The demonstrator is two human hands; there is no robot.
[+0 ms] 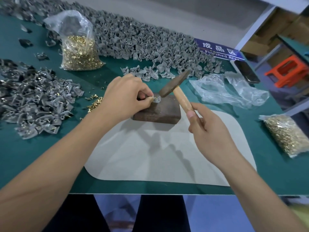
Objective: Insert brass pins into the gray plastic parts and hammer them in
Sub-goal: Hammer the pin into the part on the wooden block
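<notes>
On one brown block [157, 111], my left hand [123, 97] is pinching one gray part [156, 99] with its brass pin [154, 98]; my right hand [209, 129] is gripping one hammer [175, 84]; two pin bags [80, 52] are sitting on the bench [25, 153].

My one view comes from the head camera, looking forward and down from close above both hands [127, 96], the bench [50, 148] spreading beyond them.

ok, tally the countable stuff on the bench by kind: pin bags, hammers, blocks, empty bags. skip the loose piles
Bags of brass pins: 2
Hammer: 1
Metal block: 1
Empty clear bags: 2
Total: 6
</notes>
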